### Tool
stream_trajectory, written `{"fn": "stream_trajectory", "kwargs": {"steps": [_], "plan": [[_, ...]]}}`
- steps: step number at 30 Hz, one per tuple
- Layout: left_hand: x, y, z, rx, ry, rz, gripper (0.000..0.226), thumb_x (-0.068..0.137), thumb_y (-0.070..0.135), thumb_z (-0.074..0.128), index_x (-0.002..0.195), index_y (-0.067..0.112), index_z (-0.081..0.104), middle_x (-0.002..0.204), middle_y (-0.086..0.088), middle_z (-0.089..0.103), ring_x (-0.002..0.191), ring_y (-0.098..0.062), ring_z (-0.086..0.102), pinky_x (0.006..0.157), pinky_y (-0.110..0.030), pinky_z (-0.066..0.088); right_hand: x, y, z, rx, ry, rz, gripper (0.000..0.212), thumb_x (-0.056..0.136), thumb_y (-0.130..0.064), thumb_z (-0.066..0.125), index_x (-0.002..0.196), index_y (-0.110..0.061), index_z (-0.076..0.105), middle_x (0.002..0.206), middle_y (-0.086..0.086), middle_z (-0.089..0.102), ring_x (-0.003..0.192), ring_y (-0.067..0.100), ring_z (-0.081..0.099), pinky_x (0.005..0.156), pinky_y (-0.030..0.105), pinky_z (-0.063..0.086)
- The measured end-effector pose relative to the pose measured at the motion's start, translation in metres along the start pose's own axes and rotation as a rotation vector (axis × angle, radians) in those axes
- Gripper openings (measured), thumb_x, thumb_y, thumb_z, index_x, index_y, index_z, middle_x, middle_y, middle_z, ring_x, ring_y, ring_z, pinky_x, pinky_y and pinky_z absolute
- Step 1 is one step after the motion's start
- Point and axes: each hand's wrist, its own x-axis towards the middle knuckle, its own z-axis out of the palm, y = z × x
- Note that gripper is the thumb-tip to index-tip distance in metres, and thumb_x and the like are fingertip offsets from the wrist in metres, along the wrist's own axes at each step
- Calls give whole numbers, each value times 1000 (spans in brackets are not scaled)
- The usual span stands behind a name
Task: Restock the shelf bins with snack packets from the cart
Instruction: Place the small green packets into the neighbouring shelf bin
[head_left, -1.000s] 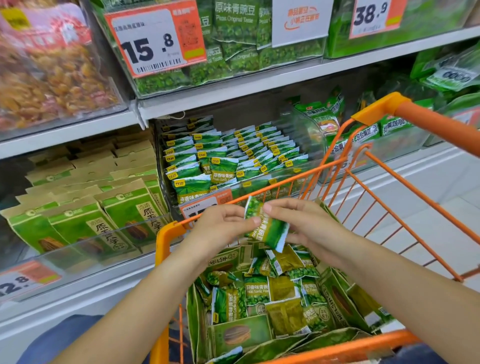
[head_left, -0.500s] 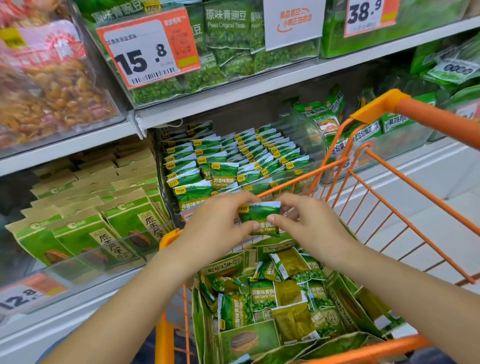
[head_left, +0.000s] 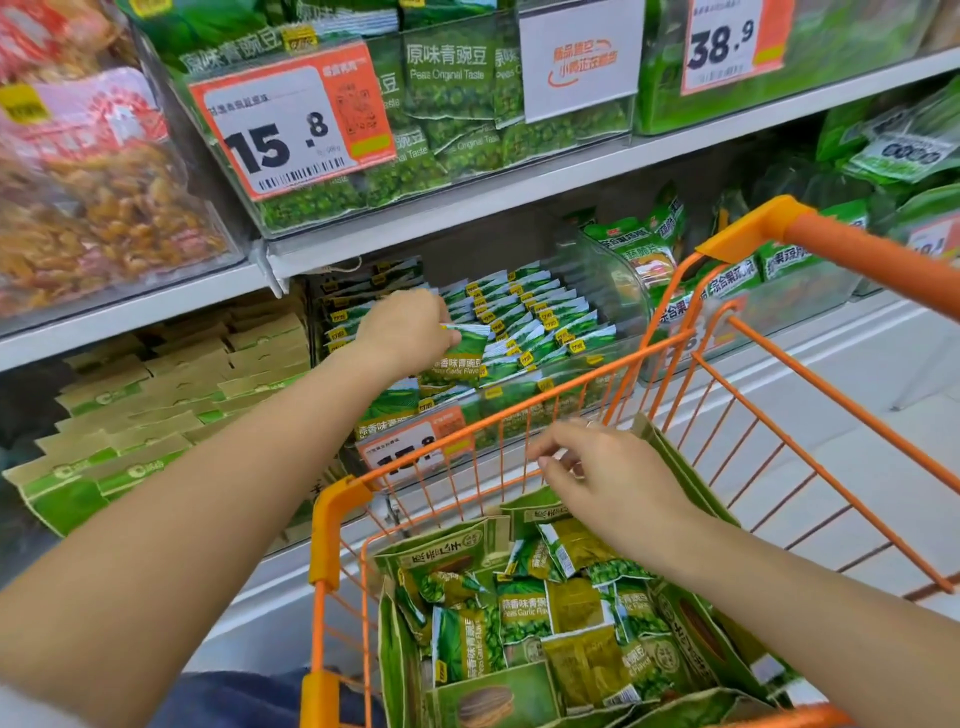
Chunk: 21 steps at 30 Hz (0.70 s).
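Observation:
My left hand (head_left: 402, 332) reaches into the clear shelf bin (head_left: 608, 270) on the middle shelf and pinches a green garlic pea packet (head_left: 460, 356) by its top edge, among the rows of like packets (head_left: 535, 317) standing there. My right hand (head_left: 608, 478) hovers over the orange wire cart (head_left: 670, 395), fingers loosely spread and holding nothing. The cart holds several green pea packets (head_left: 524, 610) and larger sunflower seed bags (head_left: 488, 699).
A bin of green and tan seed bags (head_left: 156, 395) lies left of the pea bin. Right of it stands another bin of green snack bags (head_left: 727, 280). The upper shelf carries pea bags behind a 15.8 price tag (head_left: 291, 122). White floor tiles (head_left: 831, 395) show beyond the cart.
Both hands held one packet over the cart. Now my left hand alone has carried it up and forward into the shelf bin, and my right hand has let go and stays over the cart.

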Motion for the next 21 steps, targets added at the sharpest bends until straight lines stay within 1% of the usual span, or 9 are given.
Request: {"fn": "stream_trajectory", "kwargs": {"steps": [2, 4, 7, 8, 10, 13, 16, 18, 21], "plan": [[3, -5, 1, -21, -31, -16, 26, 94, 30, 61, 80, 7, 59, 78, -13, 59, 69, -28, 55, 56, -29, 33, 0, 1, 1, -43, -7, -27, 16, 97, -29, 48, 105, -34, 60, 86, -20, 51, 83, 5, 58, 68, 27, 44], [2, -10, 1, 8, -133, -19, 32, 92, 28, 63, 72, 10, 46, 66, -8, 41, 58, -23, 38, 52, -30, 23, -1, 1, 2, -63, -12, -47, 17, 98, -30, 47, 107, -34, 61, 77, -23, 44, 82, 5, 56, 64, 26, 38], [1, -17, 2, -2, -286, 6, 48, 88, 25, 68, 60, 14, 31, 58, -2, 22, 52, -18, 21, 53, -30, 16, 0, -1, 4, -65, -19, -74, 18, 98, -30, 46, 105, -36, 61, 87, -19, 55, 86, 7, 60, 69, 28, 44], [2, -20, 2, -3, -264, 5, 49, 87, 26, 70, 60, 15, 31, 58, -2, 24, 53, -19, 23, 53, -30, 17, 0, -1, 5, -69, -31, -75, 18, 98, -31, 46, 105, -37, 61, 92, -16, 59, 86, 9, 61, 71, 29, 47], [2, -24, 2, 22, -145, -2, 39, 85, 29, 72, 64, 14, 44, 62, -4, 41, 57, -22, 37, 55, -29, 26, 0, -1, 7, -85, -51, -74, 18, 98, -32, 45, 106, -38, 60, 95, -13, 63, 86, 10, 62, 73, 30, 48], [-2, -22, -2, 149, -42, -10, 21, 86, 34, 72, 80, 16, 61, 82, -2, 64, 79, -24, 58, 78, -34, 40, 0, 2, 9, -98, -65, -87, 19, 98, -32, 45, 105, -38, 60, 97, -12, 64, 89, 8, 62, 71, 28, 46], [-7, -16, 1, 336, -52, 7, 22, 87, 36, 69, 81, 15, 63, 84, -2, 67, 84, -25, 59, 98, -41, 32, 1, 3, 11, -107, -94, -86, 18, 97, -31, 45, 104, -38, 60, 98, -13, 65, 89, 7, 62, 69, 28, 46], [-7, -14, 3, 409, -80, 8, 27, 88, 38, 68, 84, 12, 65, 84, -2, 66, 84, -24, 57, 103, -43, 30, 0, 2, 10, -120, -110, -87, 19, 98, -30, 44, 105, -37, 61, 98, -12, 65, 91, 8, 62, 68, 27, 45], [-3, -10, -2, 480, -192, 7, 38, 87, 47, 64, 72, 13, 55, 74, 1, 58, 79, -23, 52, 102, -46, 30, 0, 2, 8, -161, -148, -88, 20, 98, -30, 44, 106, -33, 62, 91, -13, 65, 89, 9, 62, 65, 26, 43]]}}
